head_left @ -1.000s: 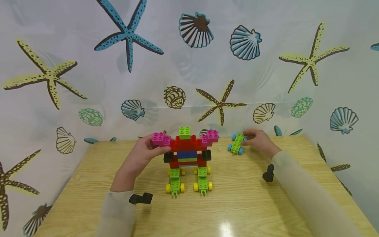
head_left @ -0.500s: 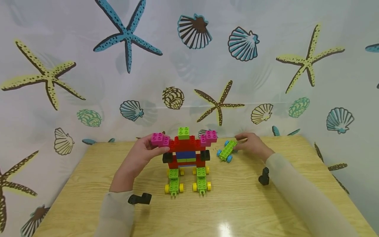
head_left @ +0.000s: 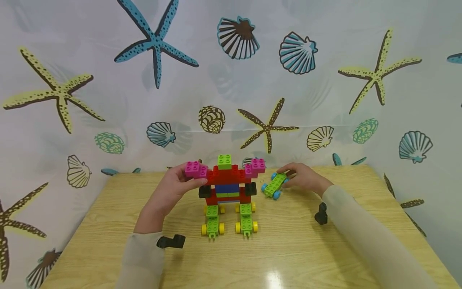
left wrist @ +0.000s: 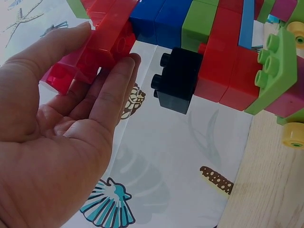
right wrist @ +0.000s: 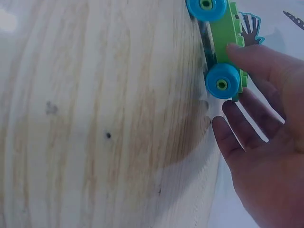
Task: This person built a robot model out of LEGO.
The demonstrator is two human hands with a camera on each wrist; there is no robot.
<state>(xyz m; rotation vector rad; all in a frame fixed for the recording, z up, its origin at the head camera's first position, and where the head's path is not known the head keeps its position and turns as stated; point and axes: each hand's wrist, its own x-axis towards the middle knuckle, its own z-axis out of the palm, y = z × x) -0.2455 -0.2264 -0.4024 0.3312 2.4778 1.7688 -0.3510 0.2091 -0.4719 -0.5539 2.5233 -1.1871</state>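
A robot-like figure of building bricks stands upright on the table, with a red, blue and black body, pink arms and a lime brick on top. Its legs are lime wheeled bases with yellow wheels. My left hand grips its left-side arm; in the left wrist view thumb and fingers lie either side of the pink and red bricks. To the right, my right hand pinches a lime toy car base with blue wheels. Its thumb presses the side in the right wrist view; fingers reach behind.
The wooden table ends at the back against a pale curtain printed with starfish and shells. A black camera mount sits at each wrist, the left one near the figure's legs.
My right hand has brought the lime car base left and slightly nearer, closer to the figure, and it has turned more diagonal. The left hand and the figure stay in place.
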